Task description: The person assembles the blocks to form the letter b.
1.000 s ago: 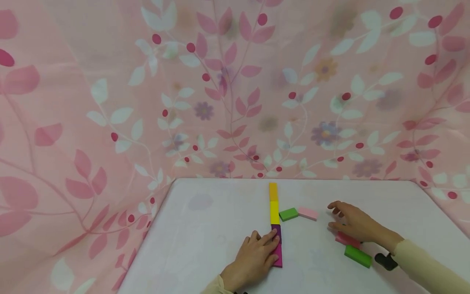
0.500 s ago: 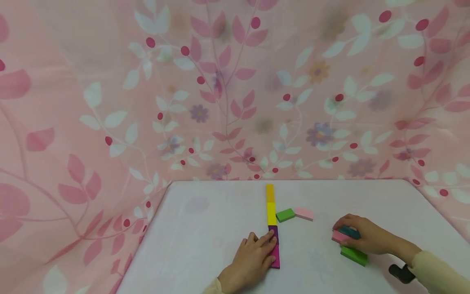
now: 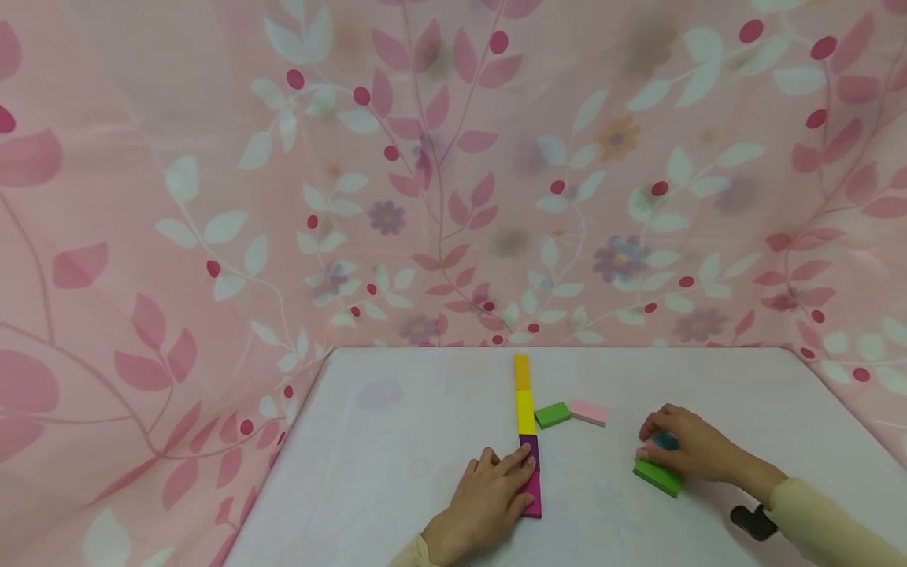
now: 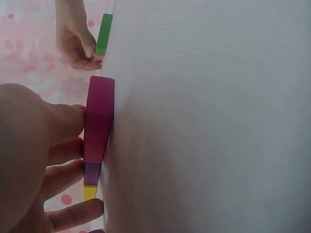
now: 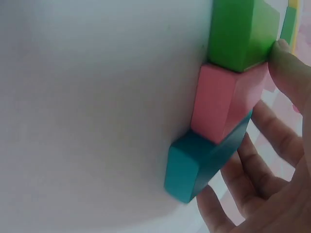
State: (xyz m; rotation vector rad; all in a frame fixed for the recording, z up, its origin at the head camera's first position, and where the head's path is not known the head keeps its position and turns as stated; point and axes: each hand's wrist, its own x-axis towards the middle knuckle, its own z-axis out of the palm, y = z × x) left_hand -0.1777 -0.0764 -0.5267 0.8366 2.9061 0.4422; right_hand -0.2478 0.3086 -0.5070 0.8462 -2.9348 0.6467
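Observation:
My left hand [image 3: 478, 504] rests its relaxed fingers on a purple block [image 3: 531, 453] and a magenta block [image 3: 534, 496], the near end of a straight row. Ahead of them in that row lie a yellow block [image 3: 525, 412] and an orange one [image 3: 522, 372]. Over to the right, my right hand [image 3: 694, 447] holds a cluster of a green block [image 3: 656, 478], a pink block [image 5: 228, 102] and a teal block [image 5: 187, 167] set side by side. Its thumb touches the green block's edge, while the curled fingers lie along the teal side. The hand partly covers these blocks in the head view.
Between the row and my right hand, a smaller green block [image 3: 553, 414] meets the row's side, with a light pink block [image 3: 588, 413] at its other end. A flowered pink cloth [image 3: 453, 197] rises behind the white table [image 3: 368, 472].
My right hand has come down onto the pink, teal and green blocks, and they have shifted slightly left and away together. My left hand stays on the row.

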